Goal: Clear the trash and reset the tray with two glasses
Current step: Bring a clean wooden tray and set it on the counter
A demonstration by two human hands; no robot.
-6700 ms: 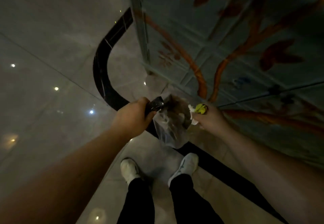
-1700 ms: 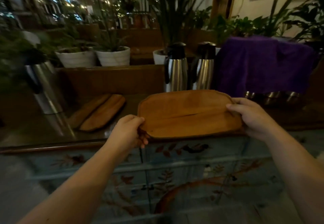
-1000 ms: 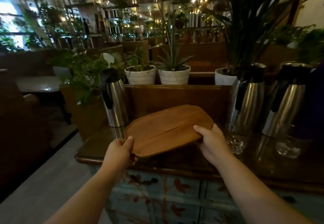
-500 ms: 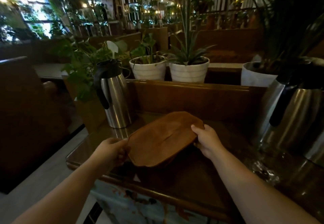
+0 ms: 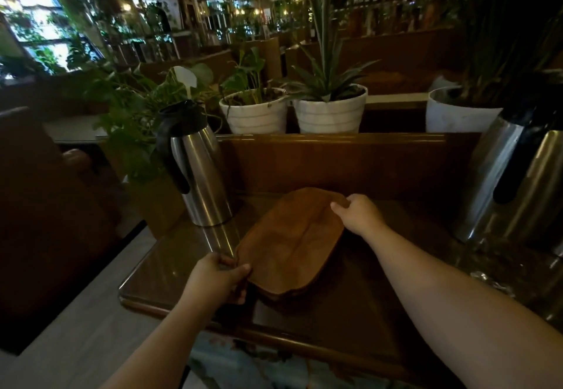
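Note:
An oblong brown wooden tray lies at an angle low over the dark glossy sideboard top, on top of what looks like another tray beneath it. My left hand grips its near left end. My right hand holds its far right end with the fingers on the rim. The tray's surface is bare. At the right edge, dim clear glasses show on the sideboard; they are hard to make out.
A steel thermos jug with a black handle stands left of the tray. Two more steel jugs stand at the right. White plant pots sit on the ledge behind the wooden back panel. Floor lies to the left.
I went from holding a trash bag over the floor to carrying the tray with both hands. In the last second the tray came down and left toward the sideboard top near the left jug.

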